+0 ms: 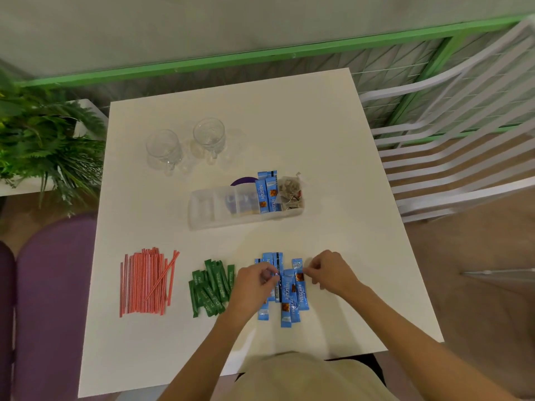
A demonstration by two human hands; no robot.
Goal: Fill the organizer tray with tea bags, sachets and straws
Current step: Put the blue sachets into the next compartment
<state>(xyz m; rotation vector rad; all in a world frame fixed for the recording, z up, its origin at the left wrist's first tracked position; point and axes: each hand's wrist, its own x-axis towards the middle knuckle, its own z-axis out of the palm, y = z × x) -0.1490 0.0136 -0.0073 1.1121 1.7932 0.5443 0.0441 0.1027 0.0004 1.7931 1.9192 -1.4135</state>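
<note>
White worktop (318,140) fills my remote view, seen from above through the head camera, with a green rail (260,53) and a grey wall beyond its far edge. A leafy green plant (43,140) stands off the left side, a purple seat (52,285) lies below it, and a white slatted chair (448,169) stands off the right side. Two clear glass mugs (163,149) stand side by side at the far left of the worktop. Near the middle lies the organizer tray (208,209), a long translucent box divided into compartments. Its rightmost compartment holds tea bags (291,192); the one just beside it holds standing blue sachets (267,195), upright and leaning a little. I cannot tell what the remaining compartments hold. A purple shape (244,180) shows just behind the tray. Along the near side, three groups lie in a row: red straws (144,282) on the left, mostly parallel with one lying slanted across them; green sachets (211,287) in a loose heap in the middle; and loose blue sachets (289,293) on the right. Both bare arms reach in from the bottom edge. The left hand (252,282) rests on the left side of the blue heap, fingers curled, fingertips pinching one of those sachets. The right hand (330,273) touches the heap's right side, thumb and fingers pinching the upper part of another sachet.
</note>
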